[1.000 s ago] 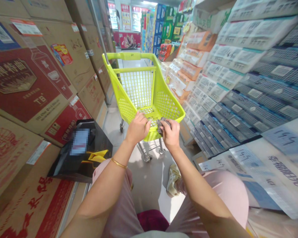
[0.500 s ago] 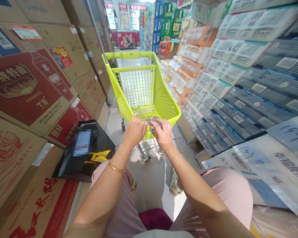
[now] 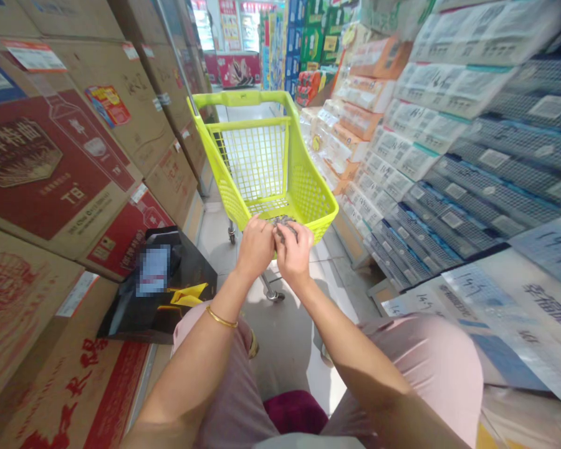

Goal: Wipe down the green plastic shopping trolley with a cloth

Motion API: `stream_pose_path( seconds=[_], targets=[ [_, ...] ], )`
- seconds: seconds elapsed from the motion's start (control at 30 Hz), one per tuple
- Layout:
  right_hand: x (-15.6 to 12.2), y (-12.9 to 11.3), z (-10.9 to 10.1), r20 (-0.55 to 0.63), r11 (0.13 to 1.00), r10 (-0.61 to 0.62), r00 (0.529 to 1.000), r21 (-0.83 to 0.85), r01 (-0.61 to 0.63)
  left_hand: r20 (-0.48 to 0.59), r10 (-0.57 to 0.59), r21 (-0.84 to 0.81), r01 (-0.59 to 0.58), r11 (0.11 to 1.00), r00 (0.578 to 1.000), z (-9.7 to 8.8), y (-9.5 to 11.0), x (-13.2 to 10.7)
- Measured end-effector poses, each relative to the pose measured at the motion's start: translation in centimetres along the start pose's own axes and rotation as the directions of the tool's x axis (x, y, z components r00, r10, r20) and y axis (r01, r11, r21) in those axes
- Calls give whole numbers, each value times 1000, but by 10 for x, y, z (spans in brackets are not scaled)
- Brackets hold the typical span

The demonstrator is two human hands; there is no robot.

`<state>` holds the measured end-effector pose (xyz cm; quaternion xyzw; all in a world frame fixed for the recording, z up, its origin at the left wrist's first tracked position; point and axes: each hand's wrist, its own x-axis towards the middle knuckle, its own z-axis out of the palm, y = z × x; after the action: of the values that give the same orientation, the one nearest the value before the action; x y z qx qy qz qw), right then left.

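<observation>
A yellow-green shopping cart [image 3: 311, 178] stands in front of me, its basket showing only its own perforated walls and floor. At its near rim, my left hand [image 3: 256, 246] is closed, with the fingers curled and a gold bracelet on the wrist. My right hand [image 3: 295, 252] is closed beside it, fingers bent over a small crumpled grey thing [image 3: 284, 220] that looks like a cloth. Both hands meet at this grey bundle, and part of it is hidden under the fingers. Whether the hands also press on the cart's rim I cannot tell.
Cardboard cartons [image 3: 32, 156] are stacked along the left. A black box [image 3: 187, 259] with a yellow flap stands by my left knee. Wrapped packs [image 3: 430, 187] form a tall stack on the right. A metal pole [image 3: 175, 50] rises beside the cart's far left corner.
My right hand has moved left, close against my left hand, with the grey bundle now between them. The cart sits slightly higher and further left in view. My right shoe is now mostly hidden.
</observation>
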<state>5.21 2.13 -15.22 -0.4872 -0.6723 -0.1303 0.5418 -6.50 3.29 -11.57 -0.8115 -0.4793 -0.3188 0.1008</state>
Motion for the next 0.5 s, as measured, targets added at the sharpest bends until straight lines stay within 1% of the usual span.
stream_pose_path(
  seconds=[0.03,0.1,0.17,0.23,0.33,0.4,0.5],
  targets=[
    [-2,-2,3,-9,1000,-19,1000,1,19,2,4,4,-4,1000,1000,0,-3,0],
    [-6,3,6,-9,998,-68,998,-17,68,17,29,8,-30,1000,999,-1,-9,-1],
    [-8,16,7,5,987,-156,988,-36,156,40,74,10,-74,997,996,-2,-16,-2],
    [-11,30,6,-18,979,-196,980,-50,195,63,114,17,-115,993,991,-3,-21,-2],
    [-16,40,4,-89,991,-130,988,-43,126,87,136,44,-141,989,987,0,-23,-2],
    [-19,37,4,-106,997,-78,991,-15,77,94,133,68,-139,988,987,3,-21,0],
    [-21,25,12,-84,997,-54,995,56,59,101,130,78,-138,987,986,7,-19,2]
  ],
)
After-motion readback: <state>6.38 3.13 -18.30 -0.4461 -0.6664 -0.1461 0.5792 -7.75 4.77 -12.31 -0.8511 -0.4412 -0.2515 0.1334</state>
